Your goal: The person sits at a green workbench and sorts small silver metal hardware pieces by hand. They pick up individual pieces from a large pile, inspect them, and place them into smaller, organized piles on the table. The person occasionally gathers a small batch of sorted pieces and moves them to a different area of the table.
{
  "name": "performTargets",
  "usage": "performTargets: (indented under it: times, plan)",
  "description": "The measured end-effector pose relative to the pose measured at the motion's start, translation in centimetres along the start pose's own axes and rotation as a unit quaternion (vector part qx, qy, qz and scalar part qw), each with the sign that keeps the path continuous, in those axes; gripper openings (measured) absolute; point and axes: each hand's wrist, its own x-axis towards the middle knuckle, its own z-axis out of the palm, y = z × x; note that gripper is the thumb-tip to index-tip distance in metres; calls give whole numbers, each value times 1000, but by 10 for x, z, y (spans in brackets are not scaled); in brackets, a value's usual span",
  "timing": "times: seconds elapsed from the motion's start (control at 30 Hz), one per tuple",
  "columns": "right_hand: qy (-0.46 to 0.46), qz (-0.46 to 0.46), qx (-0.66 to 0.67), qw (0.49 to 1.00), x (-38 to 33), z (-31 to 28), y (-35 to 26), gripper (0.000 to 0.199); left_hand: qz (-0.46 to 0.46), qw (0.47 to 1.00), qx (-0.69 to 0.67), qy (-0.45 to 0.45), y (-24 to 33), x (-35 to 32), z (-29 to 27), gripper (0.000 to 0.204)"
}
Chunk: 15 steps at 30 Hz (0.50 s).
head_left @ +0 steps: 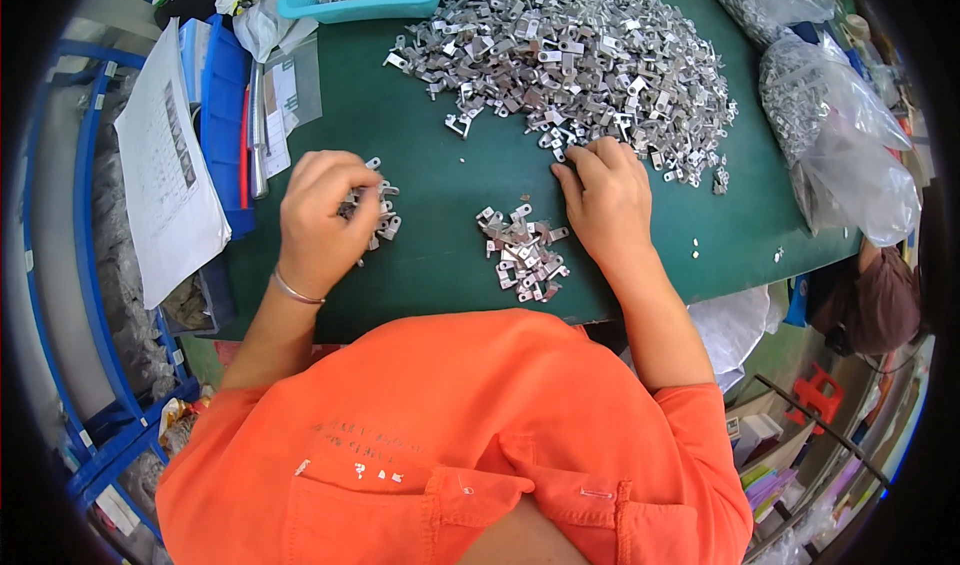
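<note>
My left hand (328, 205), with a bangle on its wrist, is curled over a small heap of silvery metal brackets (388, 227) on the green tabletop. Some brackets show between its thumb and fingers; the palm side is hidden. My right hand (608, 197) rests at the near edge of a large mound of the same brackets (590, 60). Its fingers are bent and close together beside a loose bracket (558, 151), and what lies under them I cannot make out. Between my hands, closer to me, sits another small pile of brackets (522, 253).
A turquoise basket (370, 8) holding brackets stands at the far left. Along the left edge are a blue bin (222, 125) and paper sheets (170, 180). Clear plastic bags of parts (830, 125) line the right edge. A person's dark sleeve (880, 300) shows at right.
</note>
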Motion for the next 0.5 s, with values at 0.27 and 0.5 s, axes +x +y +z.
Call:
performTargets:
  times: [0.27, 0.5]
  plan:
    - [-74, 141, 135, 978, 4, -12, -2, 8, -60, 997, -40, -4, -6, -7, -4, 10]
    - [-198, 319, 563, 736, 1, -41, -16, 15, -269, 842, -440, -159, 47, 15, 49, 23]
